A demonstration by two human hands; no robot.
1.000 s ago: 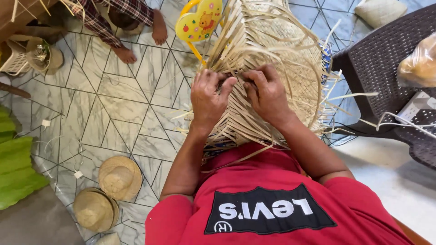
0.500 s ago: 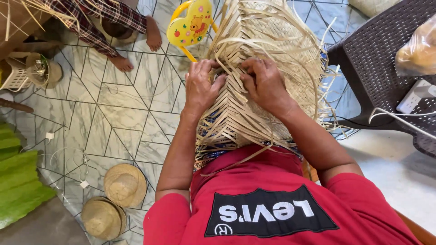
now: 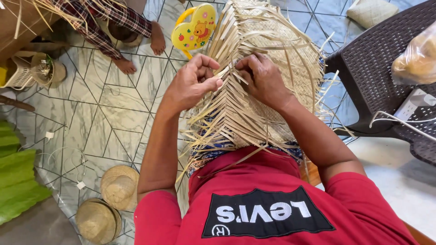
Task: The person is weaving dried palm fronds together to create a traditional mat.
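Head view, looking straight down: you've got the half-woven straw hat [image 3: 268, 86] propped on your lap, just above the red shirt [image 3: 272, 204], with loose strips fanning out all round its edge. The weaving line runs between your two hands, so keep working right there. I'd say the trick at this stage is tension: pull each strip snug against the last crossing before you fold the next one over, and keep the strips flat so they don't twist or crack. Short pulls, close to the weave, are probably safer than yanking from the loose ends.

Your left hand [image 3: 193, 84] sits on the left side of the hat, fingers [image 3: 210, 82] curled nearly closed, thumb and forefinger pinching a strip [image 3: 227, 72] right at the weave. Your right hand [image 3: 263, 79] rests just across from it on the hat, fingers bent and narrow, pressing down on the woven part and seeming to grip a strip too; I can't quite tell which one from here.

Around the hat: a yellow heart-shaped toy [image 3: 195, 29] on the tiled floor [image 3: 91, 122] just beyond it, another person's bare feet [image 3: 156, 38] further left, two finished straw hats [image 3: 119, 186] on the floor down to the left, and a dark wicker chair [image 3: 386, 72] off to the right.
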